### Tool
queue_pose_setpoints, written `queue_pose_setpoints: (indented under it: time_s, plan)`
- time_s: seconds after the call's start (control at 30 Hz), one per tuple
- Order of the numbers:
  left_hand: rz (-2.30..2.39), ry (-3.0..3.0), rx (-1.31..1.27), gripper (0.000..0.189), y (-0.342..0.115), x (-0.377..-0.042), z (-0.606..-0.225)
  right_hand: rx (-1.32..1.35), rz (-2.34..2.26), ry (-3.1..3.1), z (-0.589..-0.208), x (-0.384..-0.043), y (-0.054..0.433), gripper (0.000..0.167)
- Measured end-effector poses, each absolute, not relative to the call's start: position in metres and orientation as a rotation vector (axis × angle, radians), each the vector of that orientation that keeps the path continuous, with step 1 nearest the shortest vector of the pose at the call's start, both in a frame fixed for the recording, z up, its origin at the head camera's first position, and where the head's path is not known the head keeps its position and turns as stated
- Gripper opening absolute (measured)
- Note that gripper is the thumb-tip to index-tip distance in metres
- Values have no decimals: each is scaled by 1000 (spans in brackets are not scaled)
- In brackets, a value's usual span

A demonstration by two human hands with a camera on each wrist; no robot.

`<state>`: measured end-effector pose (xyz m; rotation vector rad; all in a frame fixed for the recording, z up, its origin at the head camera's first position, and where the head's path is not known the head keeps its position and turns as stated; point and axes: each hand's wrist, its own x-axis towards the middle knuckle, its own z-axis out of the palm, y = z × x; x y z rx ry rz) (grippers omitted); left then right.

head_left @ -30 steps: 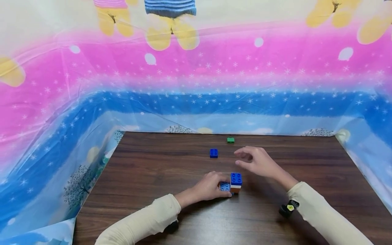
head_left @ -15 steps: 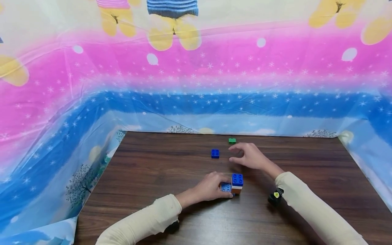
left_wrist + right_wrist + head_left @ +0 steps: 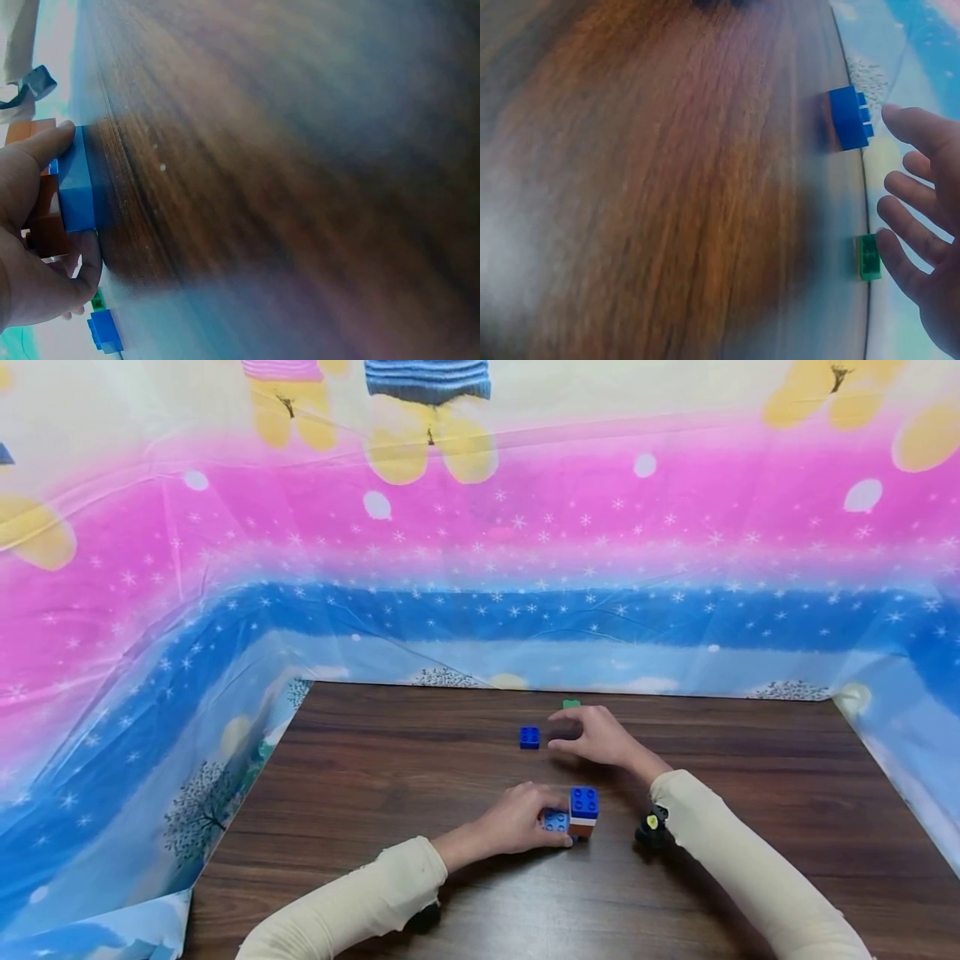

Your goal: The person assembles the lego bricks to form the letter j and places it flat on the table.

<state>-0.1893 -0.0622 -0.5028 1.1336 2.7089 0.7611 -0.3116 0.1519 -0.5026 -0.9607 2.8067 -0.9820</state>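
My left hand [image 3: 516,820] grips a toy brick assembly on the table. Its tall part has a dark blue brick [image 3: 583,802] on top, over white and orange layers; lighter blue studs [image 3: 556,822] show beside the fingers. In the left wrist view, thumb and fingers pinch a blue base brick [image 3: 77,187] with a brown brick [image 3: 49,229] above it. Just right of a loose blue brick [image 3: 529,737], my right hand [image 3: 597,735] hovers with fingers spread, apart from it. A green brick [image 3: 572,703] lies farther back, partly hidden behind that hand.
Dark wooden table [image 3: 375,752] lies under everything. A printed pink and blue curtain [image 3: 480,610] borders its back and sides. Dark wrist devices [image 3: 651,831] sit under both sleeves, close to the tabletop.
My right hand has moved left and slightly away from me, closer to the loose blue brick, and now covers part of the green one. My left hand keeps its grip in place.
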Motion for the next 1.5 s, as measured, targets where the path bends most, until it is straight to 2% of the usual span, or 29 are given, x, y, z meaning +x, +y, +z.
queue_pose_setpoints:
  time_s: [0.47,0.9,1.2,1.5]
  plan:
    - [745,2721,1137,43,-63,-188,-504,-966,-975,2790,-515,-314,131,50]
    - [742,2726,1158,42,-62,-189,-505,-947,-913,2820,-518,-314,122,55]
    - [746,2722,1144,42,-62,-189,-503,-956,-886,2852,-520,-314,121,45]
    - [731,2726,1121,44,-62,-189,-503,-938,-963,2820,-516,-311,125,42]
